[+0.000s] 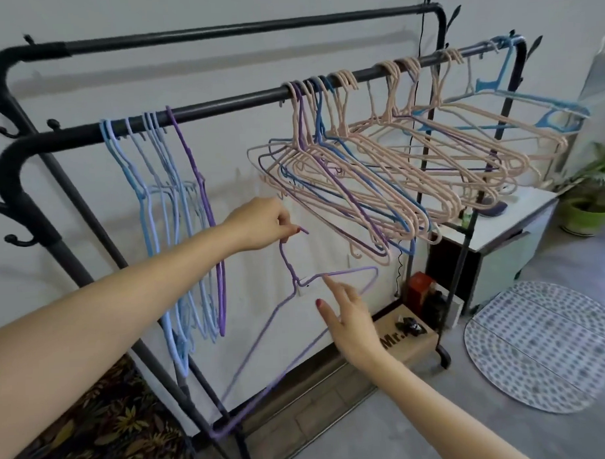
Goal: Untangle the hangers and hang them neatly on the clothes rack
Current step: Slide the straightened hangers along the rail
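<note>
Left hand [259, 224] pinches the purple plastic hanger's [296, 298] hook; right hand [348, 317] released. Lift the hook onto the black metal rack's front rail [242, 102], beside the purple one.

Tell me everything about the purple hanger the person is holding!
The purple hanger is a thin hanger that looks coated in light purple, with a hook on top, a twisted neck and a wide triangle body. It is off the rack, tilted, below the rail between the blue bunch and the pink bunch. The left hand pinches its hook. The right hand is open at its upper shoulder, one fingertip at or near the wire. Its lower corner hangs down in front of the rack's base.
</note>
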